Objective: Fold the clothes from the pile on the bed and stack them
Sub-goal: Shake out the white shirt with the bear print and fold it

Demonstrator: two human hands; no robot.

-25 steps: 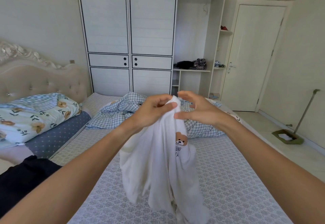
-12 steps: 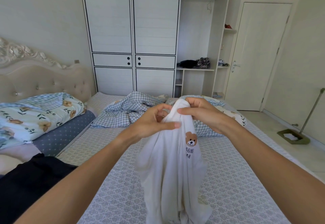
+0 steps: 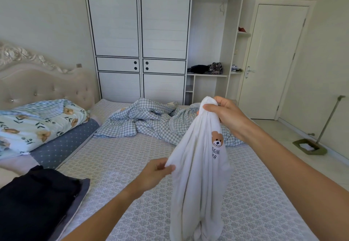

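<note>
Both hands pinch a white shirt (image 3: 198,174) above the bed (image 3: 132,165), right hand (image 3: 224,116) high, left hand (image 3: 154,172) lower; next, spread it flat for folding.

The white shirt (image 3: 198,174) carries dark print under a small brown bear face (image 3: 217,139). Folds cut off both lines: the upper reads "GGING" or close to it, the lower "AR". No other writing can be read.
</note>
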